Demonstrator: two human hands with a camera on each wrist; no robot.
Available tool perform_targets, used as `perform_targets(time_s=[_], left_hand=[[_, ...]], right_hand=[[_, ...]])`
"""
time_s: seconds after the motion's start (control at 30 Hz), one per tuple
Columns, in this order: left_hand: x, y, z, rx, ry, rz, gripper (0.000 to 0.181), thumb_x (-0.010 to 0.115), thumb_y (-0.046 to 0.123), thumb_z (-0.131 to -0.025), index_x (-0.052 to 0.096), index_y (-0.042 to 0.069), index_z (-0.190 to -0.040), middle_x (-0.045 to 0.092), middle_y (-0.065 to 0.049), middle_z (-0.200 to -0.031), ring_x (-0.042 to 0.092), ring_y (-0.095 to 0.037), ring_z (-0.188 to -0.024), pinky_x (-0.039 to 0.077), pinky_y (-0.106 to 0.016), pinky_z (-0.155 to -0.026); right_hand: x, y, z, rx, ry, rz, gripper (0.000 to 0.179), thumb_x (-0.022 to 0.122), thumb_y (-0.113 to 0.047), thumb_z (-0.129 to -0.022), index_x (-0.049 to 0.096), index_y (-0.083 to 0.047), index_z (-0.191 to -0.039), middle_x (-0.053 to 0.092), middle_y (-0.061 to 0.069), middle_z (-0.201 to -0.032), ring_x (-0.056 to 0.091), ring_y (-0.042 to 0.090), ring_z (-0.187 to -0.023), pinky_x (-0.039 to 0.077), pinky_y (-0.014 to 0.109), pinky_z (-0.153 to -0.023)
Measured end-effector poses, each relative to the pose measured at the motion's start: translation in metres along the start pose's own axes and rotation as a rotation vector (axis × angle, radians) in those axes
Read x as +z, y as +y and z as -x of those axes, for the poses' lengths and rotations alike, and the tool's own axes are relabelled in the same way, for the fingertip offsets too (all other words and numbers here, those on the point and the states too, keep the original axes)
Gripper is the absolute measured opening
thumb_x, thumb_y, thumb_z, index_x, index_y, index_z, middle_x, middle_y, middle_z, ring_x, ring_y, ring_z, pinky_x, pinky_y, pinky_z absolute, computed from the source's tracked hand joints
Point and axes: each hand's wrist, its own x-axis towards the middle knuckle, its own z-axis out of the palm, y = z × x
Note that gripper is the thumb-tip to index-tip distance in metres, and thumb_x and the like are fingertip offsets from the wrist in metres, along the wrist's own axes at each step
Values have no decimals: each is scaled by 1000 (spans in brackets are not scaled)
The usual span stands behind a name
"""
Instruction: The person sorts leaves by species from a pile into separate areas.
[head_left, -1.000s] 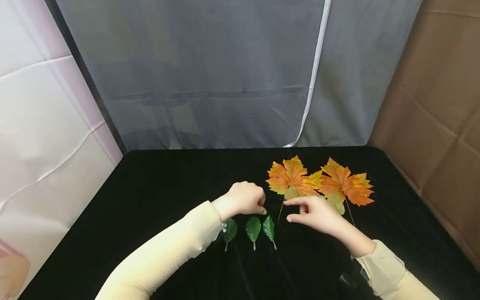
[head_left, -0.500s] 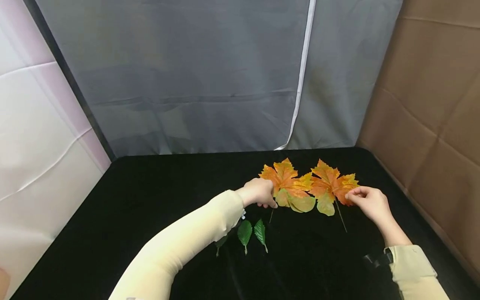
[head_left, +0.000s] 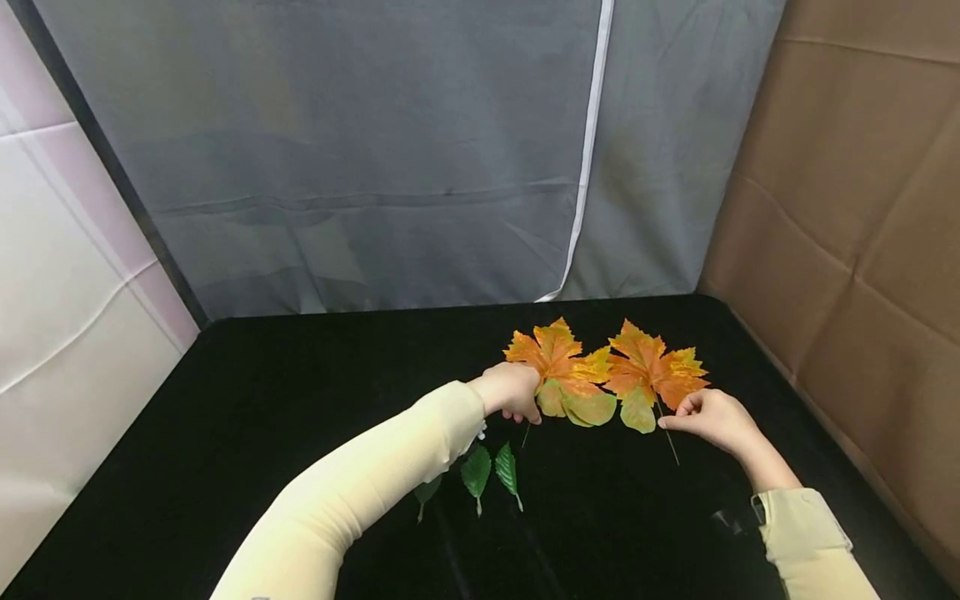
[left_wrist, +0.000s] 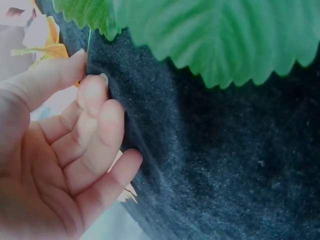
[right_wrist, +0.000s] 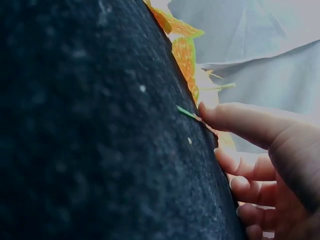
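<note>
Two orange-yellow artificial maple leaves lie side by side on the black-covered table. My left hand (head_left: 516, 390) is at the base of the left maple leaf (head_left: 557, 354), covering part of it. Thumb and index finger pinch its thin stem (left_wrist: 89, 47) in the left wrist view. By the right maple leaf (head_left: 651, 367), my right hand (head_left: 716, 421) has its thumb touching the stem (right_wrist: 190, 114). A gap shows between that thumb and the index finger. Green leaves (head_left: 476, 472) lie nearer, below the left hand; one is partly hidden by the left sleeve.
The black cloth (head_left: 337, 358) covers the table. Behind it hangs a grey curtain (head_left: 360, 167) with a white edge strip. A brown fabric wall (head_left: 862, 208) stands on the right, a pale one (head_left: 67, 275) on the left.
My left hand has gone from above the green leaves to the left maple leaf's stem. My right hand has left that stem, touched the right maple leaf's edge, then come down to its stem.
</note>
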Motion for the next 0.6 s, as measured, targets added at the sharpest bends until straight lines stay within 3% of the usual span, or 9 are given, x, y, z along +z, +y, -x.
perform_targets(time_s=[0.27, 0.4, 0.5, 0.6], left_hand=[[-2, -8, -4, 7, 3, 44, 23, 71, 29, -83, 70, 14, -65, 67, 3, -59, 65, -15, -57, 47, -27, -56], [-3, -13, -7, 3, 23, 112, 26, 68, 29, -84, 71, 13, -64, 66, 1, -58, 63, -16, -53, 50, -28, -51], [-3, -20, -9, -1, 17, 201, 28, 66, 26, -86, 72, 9, -65, 66, -2, -58, 63, -16, -50, 53, -31, -50], [-4, -33, -11, -1, -13, 326, 25, 64, 21, -88, 73, 6, -69, 68, -4, -62, 63, -14, -50, 54, -31, -51]], right_hand=[[0, -20, 1, 31, 32, 103, 41, 71, -32, -81, 47, -16, -52, 33, -8, -51, 32, 12, -47, 25, 29, -46], [0, -24, -1, 41, 57, 109, 41, 69, -25, -81, 40, -17, -51, 30, -8, -51, 29, 11, -46, 24, 28, -46], [0, -22, -2, 54, 49, 71, 42, 67, -22, -81, 38, -18, -51, 30, -8, -49, 33, 10, -43, 28, 28, -46], [-2, -17, -2, 107, 32, -17, 37, 66, -21, -83, 44, -16, -54, 36, -8, -49, 45, 11, -41, 40, 27, -44]])
